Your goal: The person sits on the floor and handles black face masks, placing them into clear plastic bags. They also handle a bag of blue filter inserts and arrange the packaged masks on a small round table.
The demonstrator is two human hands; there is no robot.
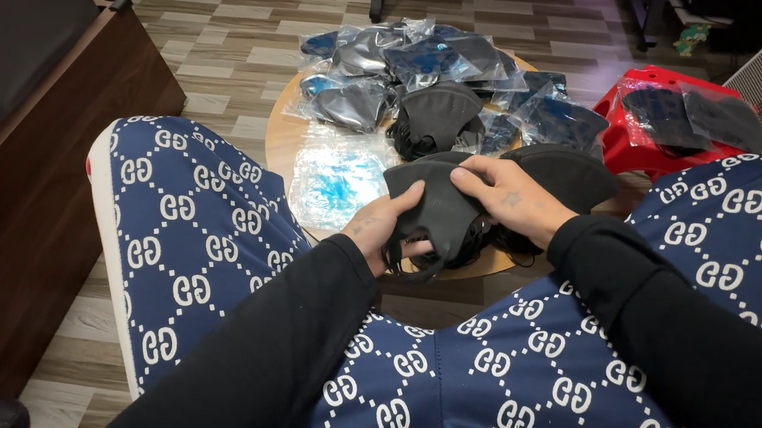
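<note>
We are gripping a dark grey folded fabric face mask (pixel 442 212) between closed fingers, our left hand (pixel 383 230) pinching its lower edge and our right hand (pixel 508 198) clasping its top, just above a round wooden table (pixel 284 135) holding clear plastic-bagged masks (pixel 386 61) beyond our fingertips.

Round wooden table (pixel 282 135): bagged masks (pixel 414 59), loose black masks (pixel 437 117), empty bag (pixel 338 177).

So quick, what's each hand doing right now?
Left hand: closed on the lower part of a dark mask, thumb on top.
Right hand: gripping the same mask at its upper edge.
</note>
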